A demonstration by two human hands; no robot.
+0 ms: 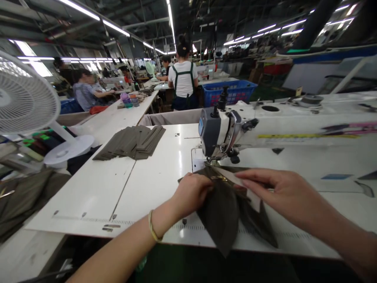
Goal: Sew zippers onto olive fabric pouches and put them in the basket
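Here the left hand's fingers (206,188) are closing narrow on the dark cloth (220,212), and the right hand's fingers (246,181) are pinching a pale strip (228,175) that is lying over it. A small brassy piece (219,178) is glinting between the hands, and the cloth is lying just by the presser foot (209,160), its pointed ends hanging over the surface's near edge. A yellowish band (151,226) is circling the left wrist.

Right beyond, the sewing machine (216,129) is standing in the way, its long arm stretching off to the right. A blue badge (200,127) is showing on its head, too small to read; a yellow measuring tape (308,136) is running along the arm, its figures blurring, and pinkish-handled tools (350,127) are lying above it.

Over on the left, a fanned stack of grey-brown pieces (132,142) is resting well apart from the hands, and a white fan (69,149) is standing past the surface's edge.

The white surface (150,184) is shining, ruler marks running along its front. Behind it a blue basket (229,92) is sitting near a person in a white top (184,78); other people are sitting at benches under long strip lights.
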